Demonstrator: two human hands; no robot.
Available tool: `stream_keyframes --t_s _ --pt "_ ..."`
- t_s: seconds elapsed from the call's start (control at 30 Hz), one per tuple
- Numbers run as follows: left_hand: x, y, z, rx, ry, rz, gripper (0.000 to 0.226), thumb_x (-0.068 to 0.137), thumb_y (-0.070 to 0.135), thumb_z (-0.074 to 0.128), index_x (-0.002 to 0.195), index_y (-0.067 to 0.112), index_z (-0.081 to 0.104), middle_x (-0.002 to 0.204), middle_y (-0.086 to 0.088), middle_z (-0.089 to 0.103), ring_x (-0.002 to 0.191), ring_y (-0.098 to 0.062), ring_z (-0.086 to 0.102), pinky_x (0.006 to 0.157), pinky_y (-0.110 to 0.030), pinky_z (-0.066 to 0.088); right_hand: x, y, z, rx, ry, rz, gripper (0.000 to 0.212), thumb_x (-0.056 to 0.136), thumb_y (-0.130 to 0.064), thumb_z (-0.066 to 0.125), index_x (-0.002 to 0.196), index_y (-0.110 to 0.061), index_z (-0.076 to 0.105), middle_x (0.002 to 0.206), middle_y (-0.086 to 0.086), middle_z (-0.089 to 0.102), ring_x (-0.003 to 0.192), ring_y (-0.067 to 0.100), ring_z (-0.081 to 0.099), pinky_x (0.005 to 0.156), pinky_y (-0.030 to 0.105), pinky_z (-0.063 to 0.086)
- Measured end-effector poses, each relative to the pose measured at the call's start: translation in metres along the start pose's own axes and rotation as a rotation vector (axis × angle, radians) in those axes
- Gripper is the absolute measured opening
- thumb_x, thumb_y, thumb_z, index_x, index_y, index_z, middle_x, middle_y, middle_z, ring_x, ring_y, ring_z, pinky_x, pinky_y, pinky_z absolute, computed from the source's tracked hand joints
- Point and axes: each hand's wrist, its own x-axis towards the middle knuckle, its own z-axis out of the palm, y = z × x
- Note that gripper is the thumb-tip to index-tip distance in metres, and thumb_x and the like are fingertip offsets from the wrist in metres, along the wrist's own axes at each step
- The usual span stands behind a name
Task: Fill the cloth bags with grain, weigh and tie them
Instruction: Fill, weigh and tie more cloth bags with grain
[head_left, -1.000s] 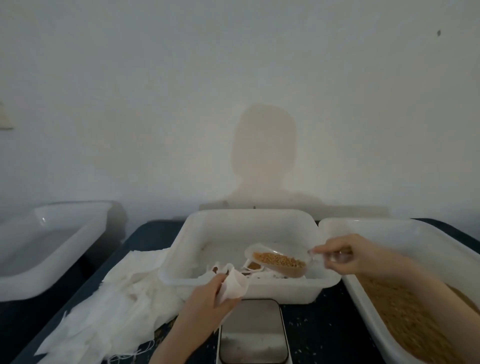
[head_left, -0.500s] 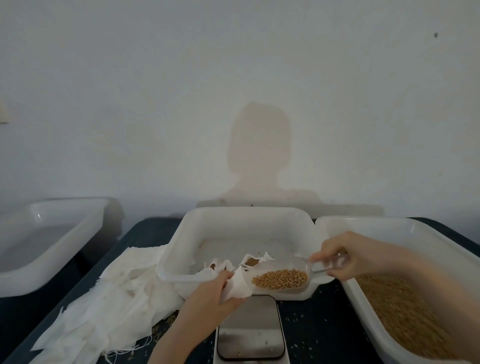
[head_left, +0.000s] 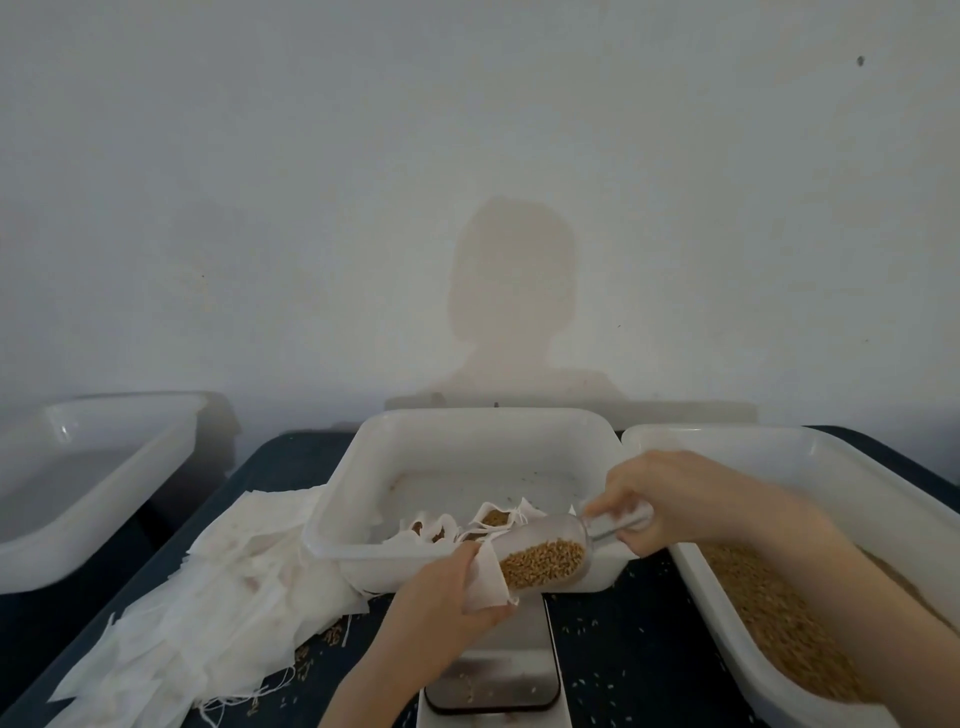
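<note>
We see three white tubs. One sits off the table's left edge, one at back centre holding filled bags, one along the right edge with grain. Empty bags pile at the left edge. Left hand pinches one bag open above the scale at the front edge. Right hand grips the scoop, its mouth touching the bag. Loose grains scattered between scale and right tub.

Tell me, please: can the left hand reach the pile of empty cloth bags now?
Probably not freely. The pile of empty cloth bags lies uncovered just left of the left hand, but that hand grips the cloth bag at the mouth of the scoop, still loaded with grain.
</note>
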Motion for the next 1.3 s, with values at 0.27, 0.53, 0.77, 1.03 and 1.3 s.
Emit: stream_keyframes --t_s 0.27,0.53,0.77,1.03,1.3 --pt "0.004 0.016 0.017 -0.102 0.112 -0.072 0.066 0.070 0.061 0.064 0.125 0.037 0.037 0.090 0.029 0.046 0.083 0.007 0.050 0.064 -0.006 0.037 0.015 -0.028 -0.014 -0.518 0.176 0.004 0.039 0.091 -0.030 0.055 0.129 -0.037 0.055 0.115 -0.009 0.062 0.121 0.013 0.045 0.118 0.039 -0.002" --pt "0.002 0.029 0.024 -0.114 0.214 -0.113 0.043 0.071 0.059 0.059 0.102 0.036 0.041 0.085 0.018 0.056 0.080 0.000 0.054 0.070 -0.020 0.046 0.013 -0.064 -0.023 -0.941 0.460 -0.056 0.035 0.061 0.000 0.054 0.069 -0.032 0.067 0.069 -0.010 0.059 0.093 0.017 0.061 0.113 0.057 0.006" --pt "0.001 0.031 0.024 -0.116 0.191 -0.118 0.058 0.075 0.055 0.061 0.122 0.027 0.043 0.090 0.020 0.052 0.085 -0.001 0.052 0.071 -0.019 0.042 0.010 -0.052 -0.011 -0.918 0.489 -0.085 0.029 0.053 -0.006 0.065 0.059 -0.035 0.066 0.059 -0.014 0.057 0.073 0.009 0.062 0.111 0.044 0.032" --pt "0.013 0.028 0.022 -0.210 0.167 -0.097 0.011 0.092 0.026 0.057 0.100 0.018 0.057 0.080 0.010 0.056 0.070 -0.002 0.051 0.069 -0.013 0.042 -0.007 0.034 0.017 -0.161 0.131 0.175 0.035 0.092 -0.029 0.058 0.127 -0.033 0.056 0.124 -0.016 0.059 0.114 0.005 0.053 0.080 0.018 0.038" --pt "0.018 0.042 0.034 -0.122 0.109 0.022 0.027 0.091 0.008 0.053 0.081 0.032 0.060 0.094 0.005 0.065 0.088 -0.013 0.059 0.074 -0.012 0.041 -0.015 0.102 0.076 0.173 0.305 0.530 0.020 0.090 -0.043 0.059 0.090 -0.024 0.054 0.081 -0.010 0.061 0.069 0.009 0.059 0.061 0.024 0.050"
